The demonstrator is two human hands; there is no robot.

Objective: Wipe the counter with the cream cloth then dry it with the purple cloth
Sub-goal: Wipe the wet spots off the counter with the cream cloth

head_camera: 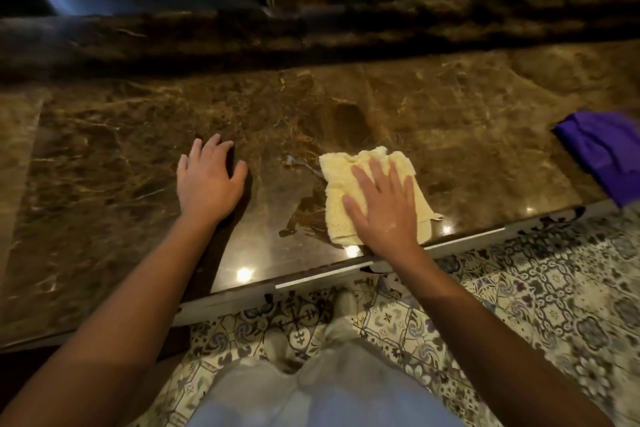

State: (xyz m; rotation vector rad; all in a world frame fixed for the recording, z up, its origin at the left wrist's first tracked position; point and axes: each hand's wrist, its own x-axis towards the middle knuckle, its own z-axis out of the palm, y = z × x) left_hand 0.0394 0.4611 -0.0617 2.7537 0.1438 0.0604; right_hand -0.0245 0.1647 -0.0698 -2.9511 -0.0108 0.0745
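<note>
The cream cloth point(341, 180) lies spread on the brown marble counter point(467, 135) close to its front edge. My right hand point(382, 210) presses flat on the cloth with fingers spread, covering its right half. A wet patch point(304, 215) glistens on the stone just left of the cloth. My left hand point(207, 177) rests palm down on the bare counter further left, fingers apart and holding nothing. The purple cloth point(604, 152) lies bunched at the counter's right end, partly cut off by the frame.
A raised dark marble ledge point(311, 35) runs along the back of the counter. The counter's front edge point(329, 276) runs diagonally above a patterned tile floor point(519, 288). My legs in light trousers point(329, 388) stand against it.
</note>
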